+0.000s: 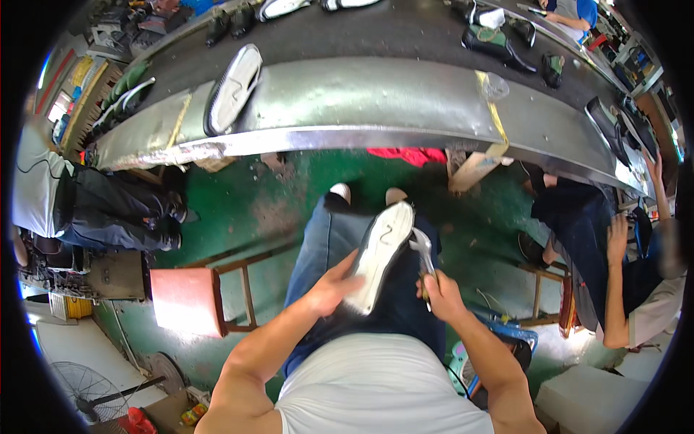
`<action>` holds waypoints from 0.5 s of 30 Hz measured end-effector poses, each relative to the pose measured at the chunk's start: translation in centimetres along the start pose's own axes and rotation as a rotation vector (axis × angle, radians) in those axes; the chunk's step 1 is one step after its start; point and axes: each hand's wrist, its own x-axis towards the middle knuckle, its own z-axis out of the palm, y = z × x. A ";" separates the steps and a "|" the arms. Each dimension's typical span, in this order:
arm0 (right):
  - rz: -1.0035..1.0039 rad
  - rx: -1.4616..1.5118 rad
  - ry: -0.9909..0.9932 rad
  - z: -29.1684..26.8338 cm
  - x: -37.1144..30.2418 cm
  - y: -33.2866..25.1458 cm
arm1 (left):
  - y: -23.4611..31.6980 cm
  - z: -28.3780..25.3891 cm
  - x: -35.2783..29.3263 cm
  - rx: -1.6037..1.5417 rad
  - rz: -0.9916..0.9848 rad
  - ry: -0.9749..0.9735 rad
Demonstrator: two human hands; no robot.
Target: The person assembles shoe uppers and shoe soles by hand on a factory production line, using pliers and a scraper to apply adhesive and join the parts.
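My left hand (pixel 334 287) is closed around the side of a shoe (pixel 385 239), held over my lap. The shoe's pale sole faces up, with a dark curved mark on it and a dark rim along the edge. My right hand (pixel 441 295) grips a pair of metal pincers (pixel 424 249) by the handles. The curved head of the pincers is beside the shoe's upper right edge. I cannot tell whether it touches the shoe. Another shoe (pixel 233 90), also sole up, lies on the metal ledge (pixel 361 94) in front of me.
Beyond the ledge, a dark conveyor belt (pixel 376 36) carries several shoes. Co-workers sit on both sides; the one at right has an arm (pixel 617 282) near the ledge. A padded stool (pixel 186 302) stands to my left, a fan (pixel 83 394) behind it. Red cloth (pixel 408 155) hangs below the ledge.
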 end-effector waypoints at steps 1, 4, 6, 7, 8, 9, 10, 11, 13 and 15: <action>0.001 0.021 0.044 -0.1 -0.1 0.7 | 1.4 -0.5 -1.2 -0.069 -0.028 0.010; 0.116 0.149 -0.008 -0.4 0.1 3.4 | 7.6 -0.6 -3.6 -0.081 0.098 -0.020; 0.119 0.284 0.000 0.0 0.7 5.2 | 13.4 0.4 -2.8 -0.043 0.213 -0.020; 0.134 0.409 0.000 0.0 1.4 5.6 | 16.8 1.0 -1.6 -0.037 0.267 -0.023; 0.143 0.350 -0.035 -0.2 1.8 5.0 | 20.1 1.3 0.2 -0.026 0.295 -0.017; 0.131 0.355 -0.041 -0.6 2.1 4.0 | 23.6 1.6 2.2 -0.013 0.327 -0.010; 0.173 0.349 -0.067 -1.0 2.4 3.3 | 26.9 1.9 5.0 0.095 0.379 0.054; 0.213 0.345 -0.095 -1.3 2.8 3.0 | 30.2 2.6 8.0 0.205 0.431 0.121; 0.215 0.409 -0.110 -1.3 3.4 4.6 | 36.6 2.8 14.5 0.457 0.448 0.232; 0.245 0.556 -0.139 -1.2 4.3 5.5 | 40.7 1.9 21.9 0.665 0.514 0.395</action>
